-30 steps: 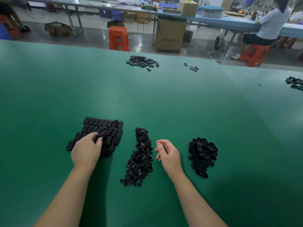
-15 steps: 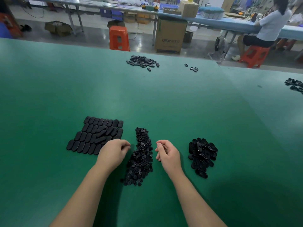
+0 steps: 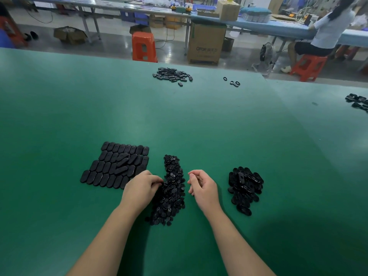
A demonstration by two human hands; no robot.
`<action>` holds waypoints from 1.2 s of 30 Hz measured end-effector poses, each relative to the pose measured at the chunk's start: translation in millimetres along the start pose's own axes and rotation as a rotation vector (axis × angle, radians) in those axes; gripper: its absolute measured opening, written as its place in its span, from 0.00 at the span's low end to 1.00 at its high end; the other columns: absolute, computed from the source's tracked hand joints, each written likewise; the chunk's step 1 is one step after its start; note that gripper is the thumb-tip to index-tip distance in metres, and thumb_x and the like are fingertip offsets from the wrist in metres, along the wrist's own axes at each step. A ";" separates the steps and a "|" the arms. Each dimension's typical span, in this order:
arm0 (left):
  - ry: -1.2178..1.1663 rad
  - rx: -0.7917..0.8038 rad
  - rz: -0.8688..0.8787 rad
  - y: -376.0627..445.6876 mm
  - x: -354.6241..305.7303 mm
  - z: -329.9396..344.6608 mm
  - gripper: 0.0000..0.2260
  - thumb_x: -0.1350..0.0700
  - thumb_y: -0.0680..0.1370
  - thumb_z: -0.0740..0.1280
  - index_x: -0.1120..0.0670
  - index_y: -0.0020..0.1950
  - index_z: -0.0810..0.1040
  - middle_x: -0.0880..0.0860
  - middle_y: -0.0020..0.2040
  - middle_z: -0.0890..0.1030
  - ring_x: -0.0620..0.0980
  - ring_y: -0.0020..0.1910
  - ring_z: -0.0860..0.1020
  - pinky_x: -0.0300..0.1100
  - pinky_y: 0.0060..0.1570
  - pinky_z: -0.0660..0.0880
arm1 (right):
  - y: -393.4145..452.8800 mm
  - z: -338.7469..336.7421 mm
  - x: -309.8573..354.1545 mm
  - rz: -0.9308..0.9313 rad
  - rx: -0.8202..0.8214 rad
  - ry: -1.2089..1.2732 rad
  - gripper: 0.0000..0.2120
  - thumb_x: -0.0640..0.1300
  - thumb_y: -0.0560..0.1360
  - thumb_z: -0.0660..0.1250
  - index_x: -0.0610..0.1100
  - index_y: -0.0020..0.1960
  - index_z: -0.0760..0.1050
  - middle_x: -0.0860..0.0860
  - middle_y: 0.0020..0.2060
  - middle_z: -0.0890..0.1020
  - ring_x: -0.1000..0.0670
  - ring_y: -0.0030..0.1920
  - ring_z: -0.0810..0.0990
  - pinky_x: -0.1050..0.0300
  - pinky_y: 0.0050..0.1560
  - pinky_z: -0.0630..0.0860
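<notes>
On the green table (image 3: 179,120) lie three groups of black plastic parts. Flat oval covers (image 3: 117,166) are laid in neat rows at the left. A long heap of small black pieces (image 3: 171,192) runs down the middle. Oval parts with holes (image 3: 245,186) are piled at the right. My left hand (image 3: 142,189) has its curled fingertips at the left edge of the middle heap, and whether they pinch a piece is hidden. My right hand (image 3: 201,188) hovers just right of that heap, fingers loosely curled, with nothing seen in it.
Another pile of black parts (image 3: 172,75) and three loose rings (image 3: 232,82) lie near the far edge. More parts (image 3: 358,101) sit at the far right. Beyond the table are orange stools (image 3: 144,46), a cardboard box (image 3: 206,43) and a seated person (image 3: 326,34).
My left hand left the rows of oval covers and moved right to the middle heap of small pieces. My right hand has stayed where it was.
</notes>
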State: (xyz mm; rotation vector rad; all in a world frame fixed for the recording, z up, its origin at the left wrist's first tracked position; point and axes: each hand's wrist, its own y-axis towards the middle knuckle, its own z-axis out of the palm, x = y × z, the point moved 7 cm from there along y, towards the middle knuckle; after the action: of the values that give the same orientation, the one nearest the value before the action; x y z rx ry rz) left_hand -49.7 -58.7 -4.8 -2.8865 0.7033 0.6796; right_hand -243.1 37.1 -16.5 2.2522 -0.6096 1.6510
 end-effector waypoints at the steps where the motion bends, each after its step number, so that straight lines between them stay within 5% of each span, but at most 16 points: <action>1: 0.013 -0.005 0.007 -0.3 -0.8 0.0 0.09 0.48 0.81 0.66 0.40 0.57 0.83 0.42 0.47 0.76 0.43 0.45 0.77 0.42 0.43 0.78 | 0.2 -0.1 -0.1 -0.002 -0.001 -0.003 0.07 0.45 0.82 0.64 0.52 0.48 0.79 0.51 0.37 0.83 0.57 0.31 0.78 0.49 0.39 0.80; 17: -0.052 -0.093 -0.028 -1.6 -6.6 3.2 0.07 0.52 0.81 0.63 0.48 0.53 0.81 0.43 0.46 0.76 0.42 0.38 0.76 0.43 0.38 0.77 | 0.2 1.1 -0.7 -0.014 -0.002 -0.029 0.07 0.45 0.82 0.64 0.53 0.48 0.79 0.47 0.38 0.83 0.57 0.31 0.78 0.50 0.38 0.79; 20: -0.163 -0.180 -0.101 -1.9 -7.9 2.0 0.05 0.53 0.80 0.64 0.49 0.48 0.79 0.43 0.42 0.76 0.41 0.35 0.75 0.41 0.32 0.71 | 0.4 1.3 -1.1 -0.011 -0.002 -0.035 0.07 0.45 0.82 0.64 0.53 0.48 0.79 0.47 0.38 0.83 0.57 0.31 0.78 0.51 0.38 0.79; 28: -0.537 -0.320 -0.178 -6.4 -5.7 6.5 0.08 0.53 0.79 0.68 0.46 0.40 0.78 0.46 0.34 0.80 0.43 0.36 0.77 0.41 0.35 0.73 | 0.4 0.7 -0.9 -0.004 -0.014 -0.058 0.07 0.45 0.82 0.64 0.54 0.48 0.78 0.53 0.37 0.84 0.58 0.31 0.79 0.57 0.36 0.78; 36: -0.591 -0.306 -0.203 -5.5 -0.3 9.5 0.06 0.59 0.78 0.69 0.48 0.49 0.82 0.45 0.39 0.81 0.42 0.36 0.76 0.36 0.37 0.70 | -0.6 -1.2 3.1 0.053 0.063 -0.026 0.09 0.40 0.82 0.64 0.52 0.50 0.79 0.51 0.40 0.84 0.57 0.34 0.80 0.54 0.41 0.81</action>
State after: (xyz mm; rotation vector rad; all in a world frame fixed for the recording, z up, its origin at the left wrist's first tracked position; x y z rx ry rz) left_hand -51.2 -51.9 -13.3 -2.7010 0.2386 1.6207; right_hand -243.0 37.7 -13.2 2.3240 -0.6371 1.6913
